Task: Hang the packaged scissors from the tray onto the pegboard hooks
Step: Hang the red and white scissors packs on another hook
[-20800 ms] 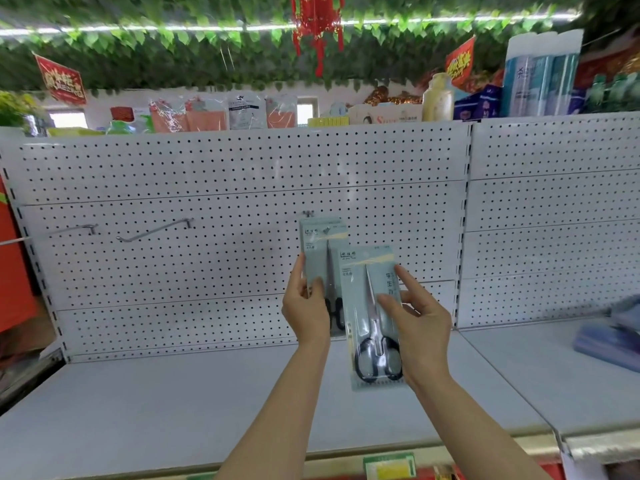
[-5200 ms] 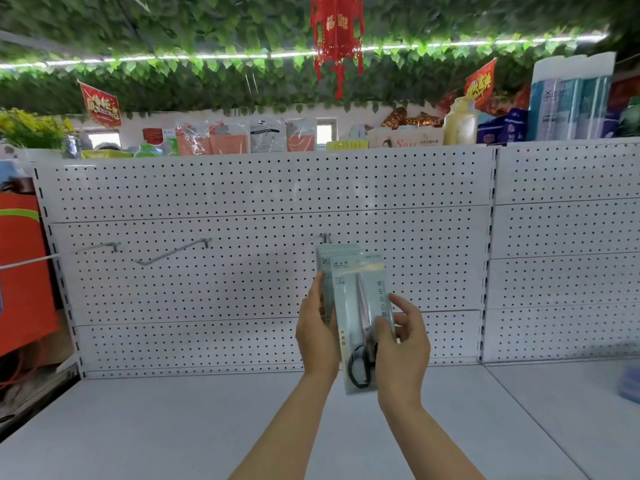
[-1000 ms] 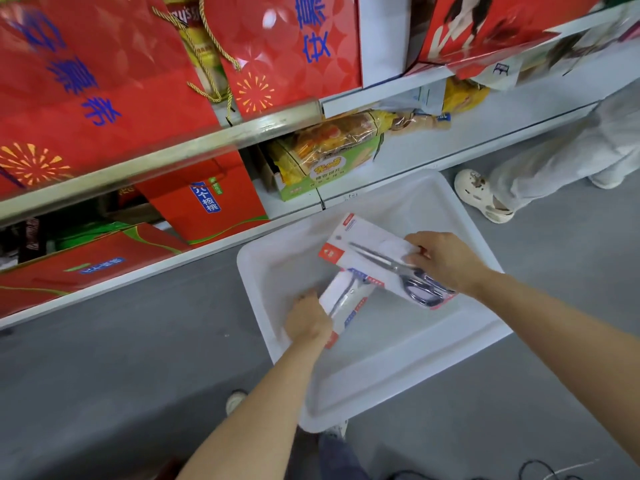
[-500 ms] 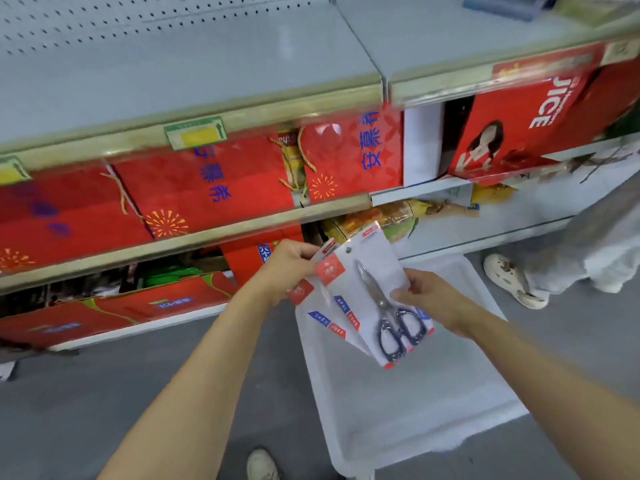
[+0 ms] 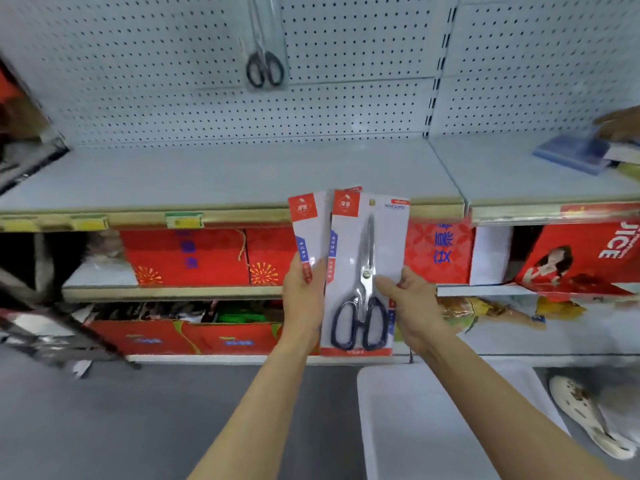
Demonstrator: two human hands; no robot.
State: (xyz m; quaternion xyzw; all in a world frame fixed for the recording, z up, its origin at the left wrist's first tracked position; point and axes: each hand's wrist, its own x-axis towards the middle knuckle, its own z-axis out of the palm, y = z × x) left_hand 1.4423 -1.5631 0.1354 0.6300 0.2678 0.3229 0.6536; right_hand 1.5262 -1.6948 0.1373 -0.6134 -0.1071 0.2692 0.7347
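At frame centre, the right hand [image 5: 412, 306] is pinching the front scissors pack [image 5: 367, 271] while the left hand [image 5: 303, 299] is clasping the rear pack [image 5: 308, 230] upright.

White steel shelving [image 5: 242, 174] lines a shop aisle above a grey floor [image 5: 138, 427]. Red gift boxes [image 5: 183, 258] fill the lower shelves under even, shadowless light.
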